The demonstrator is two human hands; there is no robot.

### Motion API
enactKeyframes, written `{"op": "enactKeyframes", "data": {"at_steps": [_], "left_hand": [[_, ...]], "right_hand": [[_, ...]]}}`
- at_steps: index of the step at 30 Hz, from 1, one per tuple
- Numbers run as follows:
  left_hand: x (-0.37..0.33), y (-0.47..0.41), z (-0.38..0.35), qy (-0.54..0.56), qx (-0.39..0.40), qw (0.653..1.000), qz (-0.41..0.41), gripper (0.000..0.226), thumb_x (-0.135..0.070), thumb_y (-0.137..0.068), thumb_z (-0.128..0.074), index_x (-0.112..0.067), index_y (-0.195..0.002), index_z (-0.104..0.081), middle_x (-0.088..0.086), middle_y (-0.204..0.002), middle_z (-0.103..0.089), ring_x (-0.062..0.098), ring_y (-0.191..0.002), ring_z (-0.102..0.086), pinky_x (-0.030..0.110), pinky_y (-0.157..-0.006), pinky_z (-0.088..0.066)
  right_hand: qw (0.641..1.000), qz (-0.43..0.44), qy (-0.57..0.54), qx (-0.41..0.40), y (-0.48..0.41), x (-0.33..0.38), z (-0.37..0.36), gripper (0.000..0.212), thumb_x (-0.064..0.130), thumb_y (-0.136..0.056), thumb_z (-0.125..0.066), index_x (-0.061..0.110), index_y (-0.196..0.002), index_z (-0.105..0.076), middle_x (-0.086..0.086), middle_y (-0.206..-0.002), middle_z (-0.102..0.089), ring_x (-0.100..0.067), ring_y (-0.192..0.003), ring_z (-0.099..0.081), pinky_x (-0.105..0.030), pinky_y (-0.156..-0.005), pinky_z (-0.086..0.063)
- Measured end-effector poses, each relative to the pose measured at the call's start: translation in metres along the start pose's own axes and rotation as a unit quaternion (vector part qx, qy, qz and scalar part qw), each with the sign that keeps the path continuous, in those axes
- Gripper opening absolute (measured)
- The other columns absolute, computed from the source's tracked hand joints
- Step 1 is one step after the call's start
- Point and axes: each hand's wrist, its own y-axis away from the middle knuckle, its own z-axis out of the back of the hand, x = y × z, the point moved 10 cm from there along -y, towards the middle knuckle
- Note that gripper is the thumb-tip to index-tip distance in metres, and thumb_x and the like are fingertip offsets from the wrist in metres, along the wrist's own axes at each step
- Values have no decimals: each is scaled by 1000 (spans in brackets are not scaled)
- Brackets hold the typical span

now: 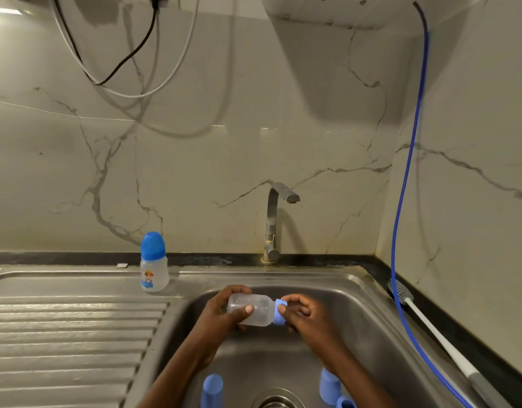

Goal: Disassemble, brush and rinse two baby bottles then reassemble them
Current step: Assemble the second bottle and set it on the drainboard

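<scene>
I hold a clear baby bottle (255, 309) sideways over the steel sink (353, 293). My left hand (221, 312) wraps its body. My right hand (305, 315) grips the blue screw ring (279, 311) at its neck. A second bottle (154, 263), capped in blue with a cartoon print, stands upright on the sink's back ledge to the left. Light blue plastic parts lie in the basin: one (212, 390) at the lower left and another (330, 387) on the right of the drain. A white-handled bottle brush (430, 328) rests along the right counter edge.
The tap (273, 225) stands behind the basin with its spout pointing right; no water runs. A ribbed draining board (71, 334) fills the left. A blue hose (401, 201) hangs down the right wall. Cables loop on the marble wall above.
</scene>
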Motion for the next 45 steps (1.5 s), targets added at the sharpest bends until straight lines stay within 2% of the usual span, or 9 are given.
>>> {"op": "enactKeyframes", "data": {"at_steps": [8,12,15,21,28,31,35,39,45], "left_hand": [[5,-1,-2,30,38,999,17,34,-25,-79,-74,-25,-112,-65,5,-116,-65,26,-104,-66,47,-87,-58],[11,0,-6,41,47,998,27,29,-15,-86,-71,-19,-114,-64,7,-113,-67,26,-101,-67,42,-84,-59],[12,0,-6,37,22,999,21,29,-17,-87,-71,-19,-115,-63,9,-115,-65,27,-100,-67,39,-79,-60],[7,0,-6,60,23,998,21,38,-24,-82,-67,-15,-118,-58,11,-120,-60,31,-104,-65,37,-78,-59],[9,-1,-7,51,57,996,35,39,-25,-80,-73,-17,-116,-60,10,-121,-60,30,-106,-64,39,-81,-59],[8,0,-6,54,42,997,26,39,-24,-81,-75,-18,-117,-60,11,-121,-61,29,-104,-65,42,-83,-59],[11,2,-6,96,26,994,50,47,-29,-76,-68,-13,-120,-57,15,-122,-58,34,-105,-65,37,-77,-58],[5,0,-6,68,25,997,36,39,-26,-81,-69,-16,-117,-57,13,-122,-57,31,-104,-65,34,-76,-59],[-28,-3,-3,-127,-22,989,-79,36,-13,-83,-75,-32,-108,-57,-6,-117,-55,17,-106,-59,36,-83,-60]], "right_hand": [[996,-35,72,40,3,-1,-6,30,39,-95,-58,12,-89,-67,3,-58,-60,-11,-53,-56,-28,-57,-50],[989,-121,35,79,12,-10,-15,50,48,-100,-43,3,-95,-63,-12,-67,-65,-17,-49,-57,-28,-49,-49],[986,-149,-14,76,13,-13,-19,40,53,-98,-43,17,-102,-59,-14,-88,-70,-21,-65,-68,-31,-61,-59],[992,-65,-77,81,6,-4,-12,36,8,-79,-78,14,-111,-62,-16,-110,-65,-28,-93,-71,-38,-81,-60],[983,-154,-31,98,13,-8,-16,43,44,-93,-61,1,-93,-58,-16,-69,-65,-23,-55,-62,-30,-52,-54],[982,-147,-53,106,15,-12,-22,37,42,-93,-60,6,-100,-60,-13,-86,-69,-22,-68,-68,-33,-64,-59],[997,-27,-2,75,5,2,-14,31,21,-86,-73,25,-114,-63,-4,-108,-68,-18,-92,-71,-34,-81,-60],[998,-51,-13,38,-2,1,-14,22,14,-90,-67,18,-111,-65,-7,-104,-70,-19,-88,-72,-34,-82,-60],[981,-115,-155,29,-4,-13,-12,18,6,-96,-55,2,-111,-63,-17,-101,-70,-28,-89,-70,-36,-82,-59]]}}
